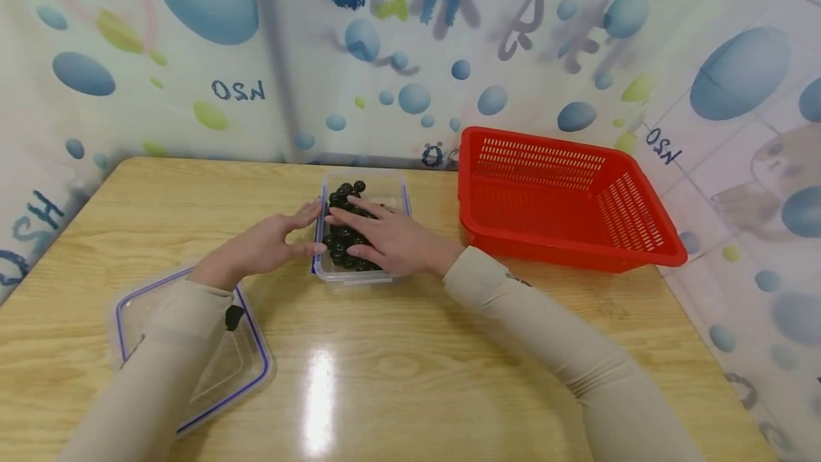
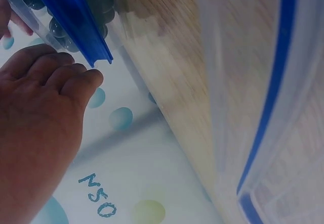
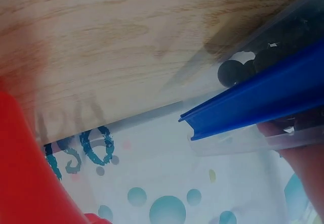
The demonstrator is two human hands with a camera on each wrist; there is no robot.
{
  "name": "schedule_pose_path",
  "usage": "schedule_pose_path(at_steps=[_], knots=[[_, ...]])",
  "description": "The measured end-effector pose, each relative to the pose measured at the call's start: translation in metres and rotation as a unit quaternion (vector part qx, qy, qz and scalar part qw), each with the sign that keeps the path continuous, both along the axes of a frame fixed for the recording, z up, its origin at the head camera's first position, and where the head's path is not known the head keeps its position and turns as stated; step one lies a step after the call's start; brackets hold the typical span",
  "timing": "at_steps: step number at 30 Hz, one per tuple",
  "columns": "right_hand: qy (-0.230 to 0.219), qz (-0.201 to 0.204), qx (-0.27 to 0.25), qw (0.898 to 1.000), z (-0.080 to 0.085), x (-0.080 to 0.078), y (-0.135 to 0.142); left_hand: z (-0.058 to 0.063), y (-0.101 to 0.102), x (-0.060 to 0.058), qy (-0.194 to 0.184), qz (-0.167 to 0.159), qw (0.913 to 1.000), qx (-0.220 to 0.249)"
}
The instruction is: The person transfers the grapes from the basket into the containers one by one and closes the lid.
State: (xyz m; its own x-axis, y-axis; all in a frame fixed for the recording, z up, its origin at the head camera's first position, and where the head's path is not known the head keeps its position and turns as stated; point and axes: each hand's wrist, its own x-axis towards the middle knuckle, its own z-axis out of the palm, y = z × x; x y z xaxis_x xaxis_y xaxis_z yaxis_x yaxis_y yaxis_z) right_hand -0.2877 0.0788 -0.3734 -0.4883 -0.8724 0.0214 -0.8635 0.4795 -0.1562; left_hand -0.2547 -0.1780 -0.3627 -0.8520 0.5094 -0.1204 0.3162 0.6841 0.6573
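Note:
A clear plastic food container with blue side clips stands on the table, holding a bunch of dark, glossy grapes. My right hand lies over the grapes inside it, fingers spread and touching them. At the container's left side is my left hand, thumb and fingertips against the wall near the blue clip. On the right side, another blue clip hangs out from the wall. The right hand hides part of the grapes.
A clear lid with a blue seal lies on the table at the left, partly under my left forearm. To the right of the container stands a red plastic basket. A patterned curtain rises behind the table.

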Motion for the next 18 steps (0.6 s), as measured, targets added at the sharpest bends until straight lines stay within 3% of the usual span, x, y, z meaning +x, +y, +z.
schedule_pose_path(at_steps=[10, 15, 18], knots=[[0.01, 0.03, -0.014, 0.999, -0.0011, 0.0007, -0.0039, -0.0017, -0.0036, 0.0041, -0.011, 0.008, 0.9999, 0.007], [-0.018, 0.005, -0.021, 1.0, -0.002, 0.0012, -0.0038, -0.007, -0.006, 0.004, -0.013, 0.014, 0.9998, 0.001], [-0.009, -0.003, -0.04, 0.999, -0.0002, 0.0026, -0.0033, -0.0074, -0.0067, 0.0042, -0.008, 0.017, 0.9998, -0.006]])
